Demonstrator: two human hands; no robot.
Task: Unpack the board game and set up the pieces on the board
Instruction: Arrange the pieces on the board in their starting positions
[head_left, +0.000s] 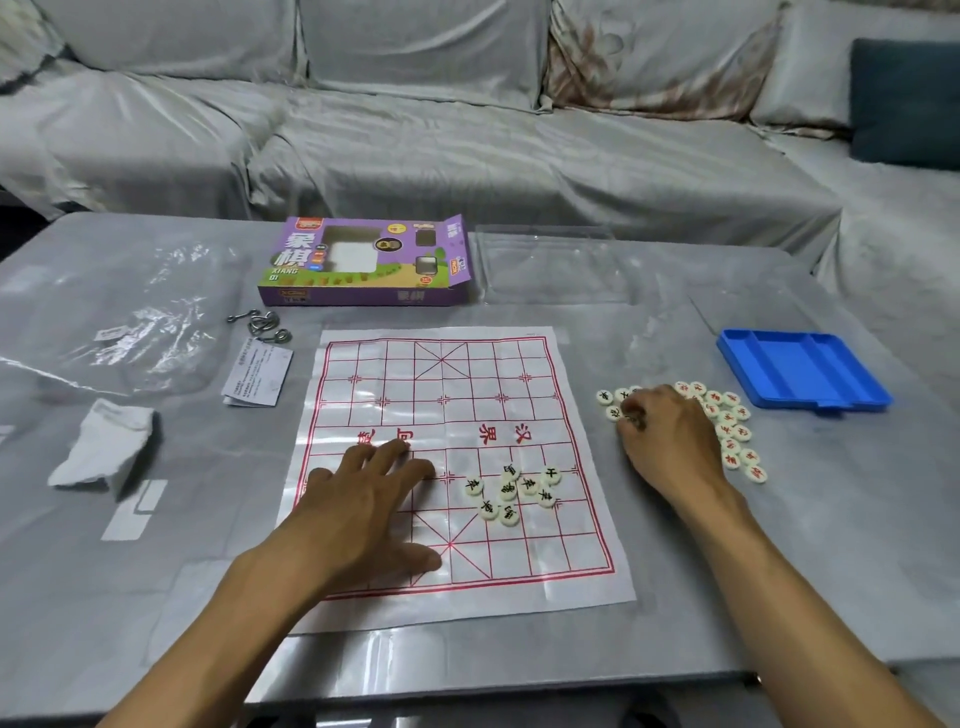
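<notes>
A white paper xiangqi board (452, 405) with red grid lines lies flat on the grey table. Several round white pieces with black characters (511, 491) sit clustered on its near right part. My left hand (363, 499) lies flat on the board's near left side, fingers spread and straight. To the right of the board is a loose pile of white pieces with red and black characters (727, 426). My right hand (670, 441) rests on that pile with its fingers curled down among the pieces at its left end; what the fingertips hold is hidden.
The purple game box (363, 265) lies open behind the board, a clear plastic lid (550, 270) beside it. A blue tray (800, 369) sits at the right. On the left are a metal wire puzzle (260, 325), a leaflet (257, 376), crumpled plastic wrap (130, 322) and a paper scrap (106, 449).
</notes>
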